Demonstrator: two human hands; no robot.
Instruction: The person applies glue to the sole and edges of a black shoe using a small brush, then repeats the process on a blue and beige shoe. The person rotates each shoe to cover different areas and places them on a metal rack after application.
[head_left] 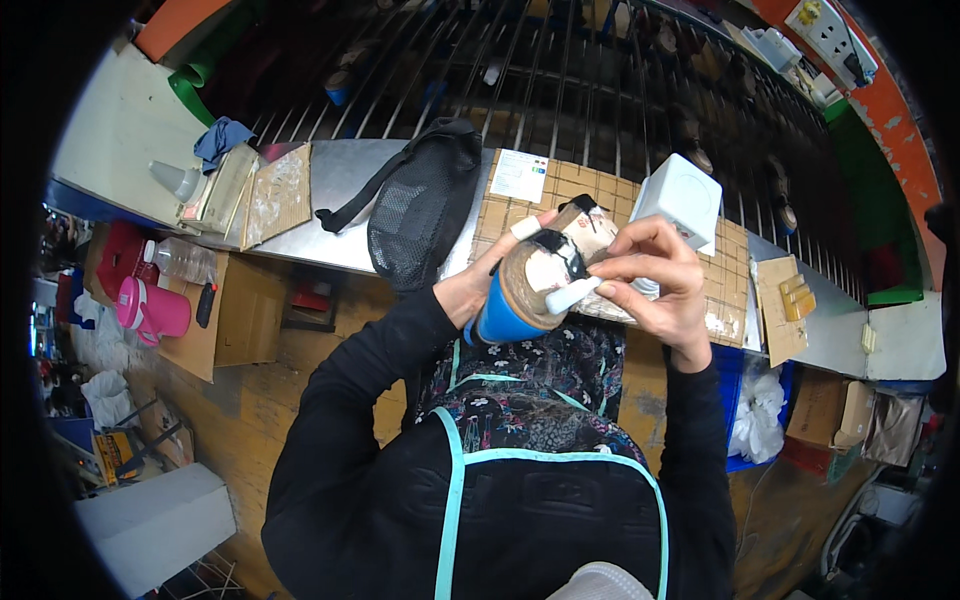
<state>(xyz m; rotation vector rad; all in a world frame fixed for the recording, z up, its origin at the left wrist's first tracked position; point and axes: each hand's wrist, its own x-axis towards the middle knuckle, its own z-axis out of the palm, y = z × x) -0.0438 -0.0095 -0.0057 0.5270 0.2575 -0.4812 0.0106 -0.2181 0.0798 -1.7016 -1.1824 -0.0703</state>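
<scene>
My left hand [475, 283] is wrapped round a shoe on a blue last [512, 318], held over my lap at the table's front edge. The shoe's underside faces up, with a fuzzy brown rim, a pale middle and black material folded at the centre. A short white piece [524, 228] sits by my left fingertips; whether it covers a finger, I cannot tell. My right hand [660, 285] is pinched at the shoe's right side, its fingertips at the black material. A rounded white piece [572, 296] lies against the right fingertips and crosses the shoe.
Cardboard [725, 290] covers the worktop, carrying a white box-shaped container [682, 200] and a white card [520, 177]. A black mesh bag [425, 210] lies to the left. Beyond runs a rack of metal rods [560, 90] with several shoes. A pink jug [155, 308] stands lower left.
</scene>
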